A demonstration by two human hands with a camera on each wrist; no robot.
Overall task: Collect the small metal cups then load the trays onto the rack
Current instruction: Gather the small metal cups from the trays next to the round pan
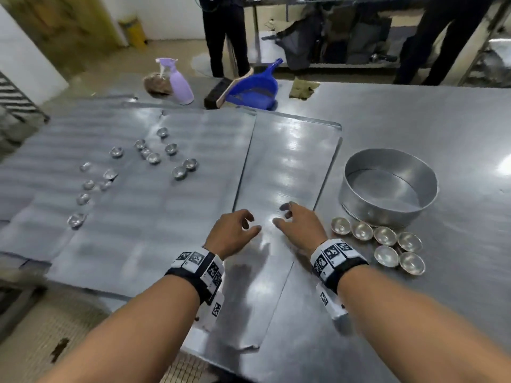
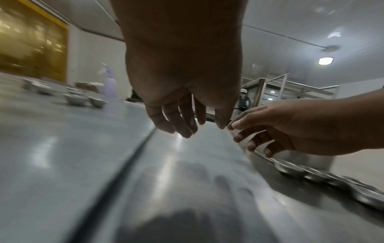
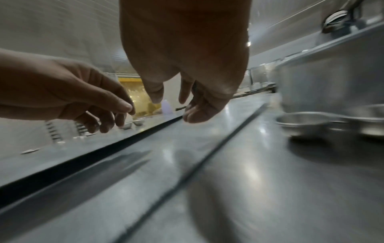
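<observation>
While both hands hover close together above the steel table (image 1: 414, 111), neither of them holds anything. The left hand (image 1: 231, 233) has its fingers loosely curled and pointing down, and the right hand (image 1: 300, 226) beside it has its fingers relaxed and a little spread; the two hands are near each other but apart. Under them lies a flat metal tray (image 1: 290, 161), bare and shiny, with its long side running away from the person. To the left of it lies a second, wider tray (image 1: 132, 217), and its right edge sits just over the left edge of the first one. On this left tray many small metal cups (image 1: 179, 172) are scattered in loose groups, some upright and some lying on the side. To the right of the right hand, six more small cups (image 1: 385, 235) stand in a tight cluster on the table, touching one another, with the open side up. Just behind this cluster stands a round metal pan (image 1: 390, 186) with a high wall. At the far edge of the table there are a purple spray bottle (image 1: 181, 84), a blue dustpan (image 1: 253, 89) with a brush (image 1: 221, 91) beside it, and a crumpled cloth (image 1: 302, 88). Behind the table the dark legs of two people (image 1: 225, 37) are visible.
</observation>
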